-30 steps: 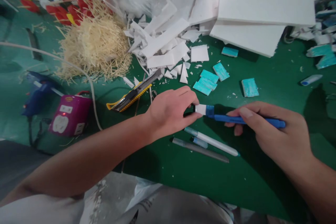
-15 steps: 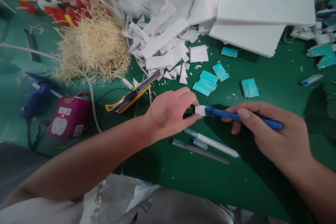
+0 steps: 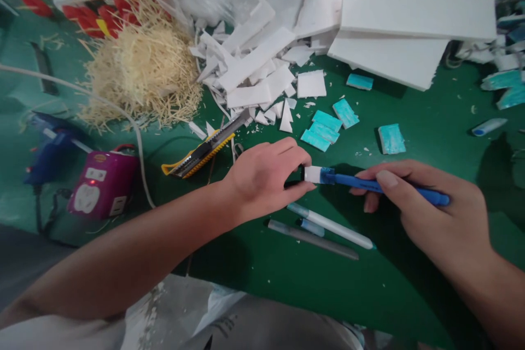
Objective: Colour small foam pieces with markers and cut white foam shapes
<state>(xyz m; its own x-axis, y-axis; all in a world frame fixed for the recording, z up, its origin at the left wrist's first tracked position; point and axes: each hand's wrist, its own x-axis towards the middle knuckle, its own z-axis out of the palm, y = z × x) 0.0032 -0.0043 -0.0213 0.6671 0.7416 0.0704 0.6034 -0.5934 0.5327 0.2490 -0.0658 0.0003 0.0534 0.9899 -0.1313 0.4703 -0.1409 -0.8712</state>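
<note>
Slightly to the right of its earlier place is now the right hand (image 3: 443, 205), with the blue pen (image 3: 348, 180) clamped between its thumb and fingers. At the centre of the frame, the left hand (image 3: 268, 175) has its grip closed on a small white piece (image 3: 313, 174), at the bare end, probably so that the fingers avoid the blue end, where the pen seems to touch. Just below lies a white pen (image 3: 340, 226), perhaps for easy reach.
</note>
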